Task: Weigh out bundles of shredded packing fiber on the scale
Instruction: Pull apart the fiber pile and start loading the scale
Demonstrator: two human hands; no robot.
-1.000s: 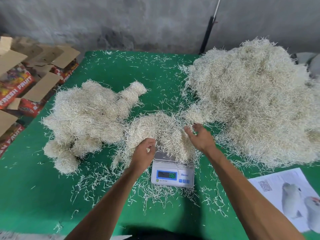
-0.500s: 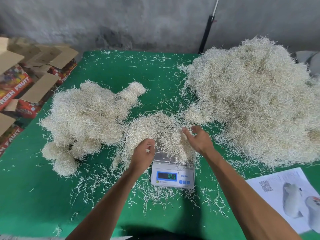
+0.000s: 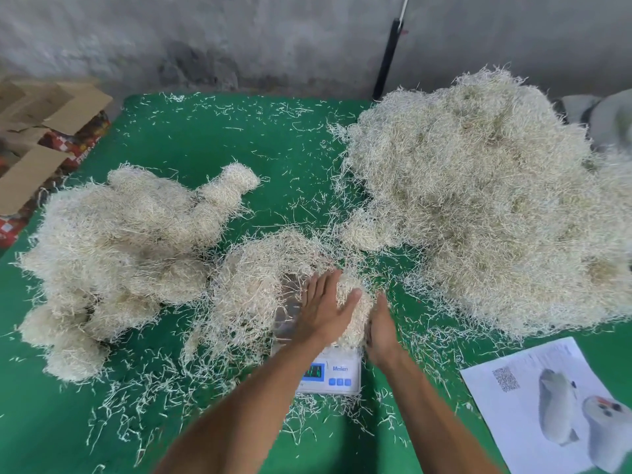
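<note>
at the far left, off the table edge, sit open boxes (image 3: 51,131) with brown flaps and red printed sides. the green table (image 3: 205,138) is strewn with loose strands. on its left part lie the bundles (image 3: 116,248), pale rounded wads of fiber pressed together in a heap, one long wad reaching out toward the back right.

just right of them, touching the heap's edge, is a looser clump (image 3: 260,278) that spreads over the left side of the scale (image 3: 330,371). the scale is white with a lit blue display and blue buttons on its front; the digits are too blurred to read. part of its steel pan shows bare beside the left hand (image 3: 325,309).

the left hand lies flat, fingers straight and together, thumb stretched to the right, pressing on a wad (image 3: 352,299) atop the scale. the right hand (image 3: 381,331) stands edge-on against the wad's right side, fingers straight, cupping it without curling round. so the wad sits squeezed between the two flat palms, neither hand clenched on it.

right of the hands rises the pile (image 3: 485,206), a big mound of loose fiber filling the table's right part. at the near right corner lies a sheet (image 3: 513,405) printed with a code square and pictures of two pale shapes. a dark pole (image 3: 388,59) leans on the grey wall behind.
</note>
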